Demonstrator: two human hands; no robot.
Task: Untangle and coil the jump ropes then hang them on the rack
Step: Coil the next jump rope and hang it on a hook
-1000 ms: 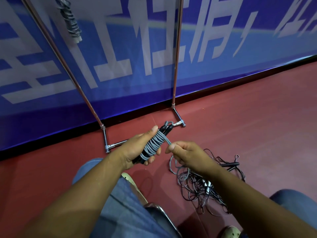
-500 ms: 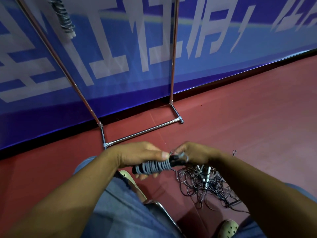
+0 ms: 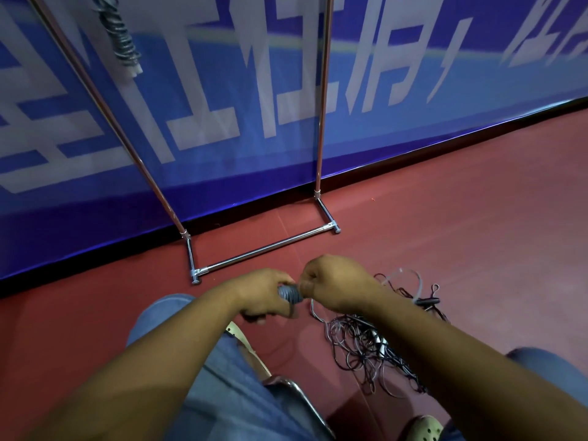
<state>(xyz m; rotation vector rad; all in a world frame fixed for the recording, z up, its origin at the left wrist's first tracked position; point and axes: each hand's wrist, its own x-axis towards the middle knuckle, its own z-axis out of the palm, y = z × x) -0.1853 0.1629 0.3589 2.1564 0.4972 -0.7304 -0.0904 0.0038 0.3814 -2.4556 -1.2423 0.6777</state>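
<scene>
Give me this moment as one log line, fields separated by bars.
left hand: grips coiled grey rope | right hand: pinches coil end | tangled ropes: on floor | hanging coil: by rack

Dim indoor light, soft wide-angle picture

A pale sheen crosses the top of the blue banner [image 3: 203,173]; the red floor [image 3: 461,224] is evenly lit, darker toward the lower edge; the rack [image 3: 264,249] poles lean and bow toward the frame edges; the left hand [image 3: 264,291], right hand [image 3: 337,281] and the jump rope [image 3: 290,294] they grip look soft; the hanging coil [image 3: 122,43] is blurred.
</scene>
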